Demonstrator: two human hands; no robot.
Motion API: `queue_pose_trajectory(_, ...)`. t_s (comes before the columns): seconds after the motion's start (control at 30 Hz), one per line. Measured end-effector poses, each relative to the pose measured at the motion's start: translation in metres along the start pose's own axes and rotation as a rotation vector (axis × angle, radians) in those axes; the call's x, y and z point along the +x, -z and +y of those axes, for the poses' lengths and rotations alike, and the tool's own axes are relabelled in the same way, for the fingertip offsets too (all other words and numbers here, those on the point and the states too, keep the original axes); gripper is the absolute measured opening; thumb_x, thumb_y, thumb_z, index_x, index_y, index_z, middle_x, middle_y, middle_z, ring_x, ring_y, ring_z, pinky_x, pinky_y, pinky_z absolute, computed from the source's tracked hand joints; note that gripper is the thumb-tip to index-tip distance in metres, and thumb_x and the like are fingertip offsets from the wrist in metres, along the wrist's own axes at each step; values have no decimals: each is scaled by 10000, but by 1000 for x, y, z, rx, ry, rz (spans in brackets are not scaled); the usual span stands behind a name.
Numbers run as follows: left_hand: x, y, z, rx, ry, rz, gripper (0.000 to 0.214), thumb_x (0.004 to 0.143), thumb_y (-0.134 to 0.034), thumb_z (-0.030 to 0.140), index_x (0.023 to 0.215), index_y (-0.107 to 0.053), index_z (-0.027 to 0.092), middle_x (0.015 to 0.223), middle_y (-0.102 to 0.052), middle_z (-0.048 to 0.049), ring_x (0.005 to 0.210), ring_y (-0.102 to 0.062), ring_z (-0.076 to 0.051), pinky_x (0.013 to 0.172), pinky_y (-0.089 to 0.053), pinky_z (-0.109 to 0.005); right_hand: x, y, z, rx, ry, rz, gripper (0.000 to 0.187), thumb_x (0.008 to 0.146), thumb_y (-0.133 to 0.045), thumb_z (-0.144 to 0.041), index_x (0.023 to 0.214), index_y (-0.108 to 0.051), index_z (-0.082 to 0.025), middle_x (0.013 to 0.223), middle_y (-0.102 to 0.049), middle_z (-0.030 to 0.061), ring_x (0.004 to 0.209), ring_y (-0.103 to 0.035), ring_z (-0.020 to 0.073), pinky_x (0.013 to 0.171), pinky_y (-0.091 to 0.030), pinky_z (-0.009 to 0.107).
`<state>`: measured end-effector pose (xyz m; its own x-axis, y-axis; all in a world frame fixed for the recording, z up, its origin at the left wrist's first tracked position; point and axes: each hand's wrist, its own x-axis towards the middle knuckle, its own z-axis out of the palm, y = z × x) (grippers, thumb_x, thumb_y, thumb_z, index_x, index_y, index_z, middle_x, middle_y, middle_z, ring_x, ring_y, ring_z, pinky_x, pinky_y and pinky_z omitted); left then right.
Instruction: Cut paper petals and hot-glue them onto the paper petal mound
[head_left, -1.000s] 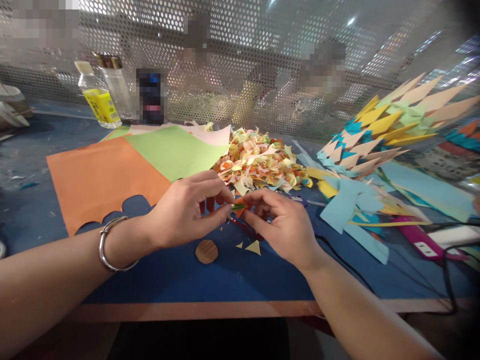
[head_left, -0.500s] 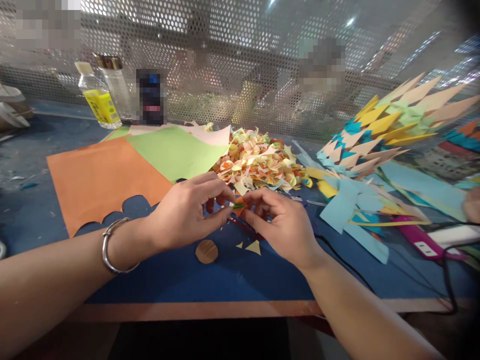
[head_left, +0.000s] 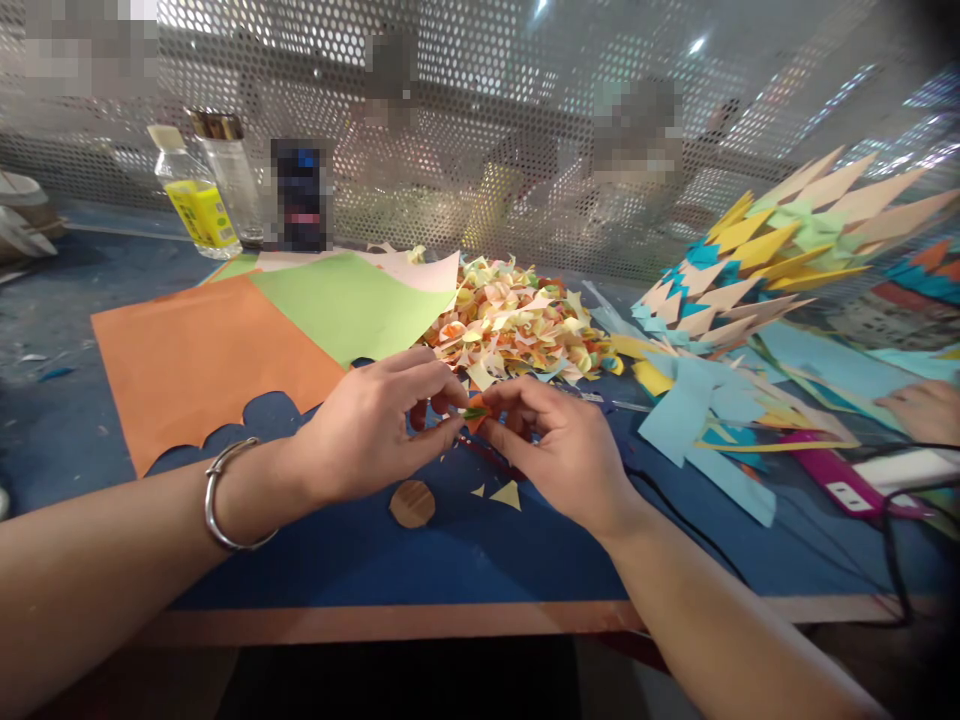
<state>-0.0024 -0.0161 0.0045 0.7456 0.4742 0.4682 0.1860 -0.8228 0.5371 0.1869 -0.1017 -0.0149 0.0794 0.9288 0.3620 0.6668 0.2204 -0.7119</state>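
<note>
Both my hands meet over the blue table, pinching a small piece of orange and green paper (head_left: 475, 411) between the fingertips. My left hand (head_left: 382, 420) is closed on its left side, and my right hand (head_left: 559, 445) is closed on its right side. Fingers cover much of the piece, so its full shape is hidden. Below them a round brown cardboard disc (head_left: 412, 503) lies flat, with a pale yellow paper triangle (head_left: 508, 495) to its right. An orange sheet (head_left: 202, 350) with scalloped cut-outs along its lower edge spreads beside my left wrist.
A heap of paper scraps (head_left: 517, 310) lies behind my hands, next to a green sheet (head_left: 360, 300). Bottles (head_left: 199, 210) stand back left. At right are a spiky paper construction (head_left: 750, 260), blue paper strips (head_left: 679, 405), a magenta power strip (head_left: 832, 475), cables and another person's hand (head_left: 922, 408).
My hands keep their pinch on the small paper piece, with hardly any movement. At the right edge, the other person's hand has come further into view.
</note>
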Motion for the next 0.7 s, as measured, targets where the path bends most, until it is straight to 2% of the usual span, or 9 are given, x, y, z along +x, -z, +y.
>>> queue_pose_trajectory(0.27,3,-5,2,-91,104,-21,114,774,-591,128,875,-585,179,824,-608,-16,666,-553,-92,597,-475,-224,0,-1,1,-44,13,-1,85,825,-646,-223,907,-657,-203,637,-570,-35,512,-506,97,501,-427,239)
queue_pose_trajectory(0.47,5,-6,3,-285,284,-46,150,739,-602,148,873,-543,178,802,-613,-9,659,-569,-97,564,-474,-224,-2,-3,3,-69,11,-8,103,839,-635,-242,933,-656,-204,595,-532,-41,508,-484,104,500,-423,243)
queue_pose_trajectory(0.7,6,-12,1,-494,357,-29,216,703,-599,122,878,-486,178,865,-573,-9,689,-575,-94,613,-495,-240,-2,-3,1,-74,20,-18,110,841,-628,-226,940,-664,-195,595,-506,-44,521,-480,102,513,-423,241)
